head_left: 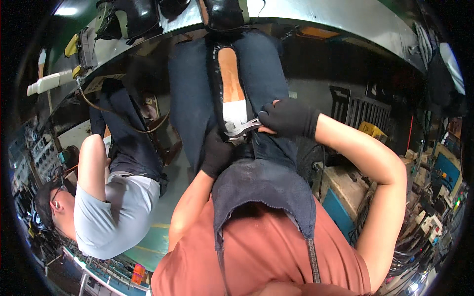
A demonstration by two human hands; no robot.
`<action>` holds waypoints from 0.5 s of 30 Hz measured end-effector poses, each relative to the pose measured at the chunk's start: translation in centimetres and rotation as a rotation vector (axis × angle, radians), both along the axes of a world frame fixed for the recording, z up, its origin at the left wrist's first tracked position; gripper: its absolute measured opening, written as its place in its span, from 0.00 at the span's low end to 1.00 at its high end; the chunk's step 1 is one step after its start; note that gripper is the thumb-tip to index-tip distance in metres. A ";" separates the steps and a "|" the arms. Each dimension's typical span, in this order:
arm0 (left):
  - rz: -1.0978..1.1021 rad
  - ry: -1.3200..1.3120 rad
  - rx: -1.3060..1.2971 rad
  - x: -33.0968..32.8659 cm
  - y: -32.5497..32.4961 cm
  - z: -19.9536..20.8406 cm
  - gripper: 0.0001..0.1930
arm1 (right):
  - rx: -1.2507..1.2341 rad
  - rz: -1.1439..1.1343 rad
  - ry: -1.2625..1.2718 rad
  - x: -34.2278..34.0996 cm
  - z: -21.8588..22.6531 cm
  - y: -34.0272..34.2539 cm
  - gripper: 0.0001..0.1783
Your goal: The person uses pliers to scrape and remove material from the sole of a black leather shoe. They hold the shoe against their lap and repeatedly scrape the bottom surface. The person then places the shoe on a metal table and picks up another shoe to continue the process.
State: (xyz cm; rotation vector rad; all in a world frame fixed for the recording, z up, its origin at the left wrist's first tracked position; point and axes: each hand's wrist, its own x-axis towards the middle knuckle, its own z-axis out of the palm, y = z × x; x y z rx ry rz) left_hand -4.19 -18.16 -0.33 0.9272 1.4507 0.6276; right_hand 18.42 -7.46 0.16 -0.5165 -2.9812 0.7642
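Observation:
A black shoe upper on its last [229, 74] lies sole up between my thighs. Its underside is tan along most of the length and white at the heel, with the black edge folded round it. My right hand [289, 118], in a black glove with bare fingertips, is closed on metal pincers [244, 129]. The pincers' curved head rests at the heel end of the shoe. My left hand [217, 154], also black-gloved, grips that heel end from the left; some of its fingers are hidden behind the shoe and pincers.
A metal bench [306, 15] runs across the front, bearing several black shoes [140, 17]. A white bottle [49, 83] juts out at the left. Another person [121, 207] in a light shirt sits to my left. A machine with cables [345, 192] stands at my right.

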 end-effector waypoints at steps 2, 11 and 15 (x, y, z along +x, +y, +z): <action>0.001 0.031 0.033 -0.1 0.5 0.2 0.21 | 0.087 -0.044 -0.037 -0.1 1.9 -0.4 0.20; -0.003 -0.046 -0.090 -0.1 -0.6 -1.1 0.21 | 0.023 0.018 0.056 1.1 -1.0 0.7 0.20; -0.016 0.040 0.015 0.8 1.2 1.6 0.20 | -0.023 -0.005 0.077 0.7 -0.8 1.0 0.21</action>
